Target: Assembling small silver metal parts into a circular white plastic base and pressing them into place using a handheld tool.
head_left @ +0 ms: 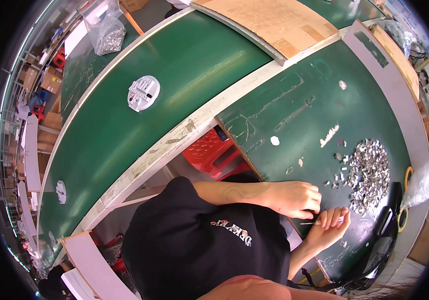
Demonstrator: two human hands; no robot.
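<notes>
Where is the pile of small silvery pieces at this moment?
In the head view, the pile of small silvery pieces lies at right on the green tabletop, just beyond the right hand, left of the clear plastic bag.

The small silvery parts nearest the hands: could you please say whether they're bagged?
Unbagged: the silvery parts lie loose on the green table.

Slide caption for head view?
Right hand holding a thin tool, left hand close by, silvery parts piled on green table.
</notes>
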